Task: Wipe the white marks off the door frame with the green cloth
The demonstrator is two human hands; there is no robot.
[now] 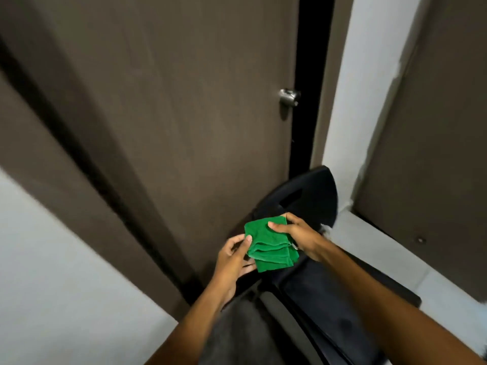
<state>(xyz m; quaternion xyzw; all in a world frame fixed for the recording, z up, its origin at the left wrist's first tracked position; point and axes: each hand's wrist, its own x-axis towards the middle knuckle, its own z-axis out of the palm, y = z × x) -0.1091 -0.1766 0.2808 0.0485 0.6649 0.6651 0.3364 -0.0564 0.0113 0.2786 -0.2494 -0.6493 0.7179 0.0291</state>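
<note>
While both arms reach forward, left hand (233,262) and right hand (297,233) fingers pinch the green cloth (268,245).

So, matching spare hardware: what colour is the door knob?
Shiny silver metal door knob, clearest in the head view.

Green cloth (268,243), brown door (184,114), black chair (311,201), white wall (52,272).

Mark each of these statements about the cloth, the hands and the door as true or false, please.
1. Both hands hold the cloth. True: left hand, right hand.
2. The cloth is spread flat on the door. False: it is folded, held in the air.
3. The knob is metal. True.
4. The cloth is red. False: green.
5. A dark chair stands by the door. True.
</note>
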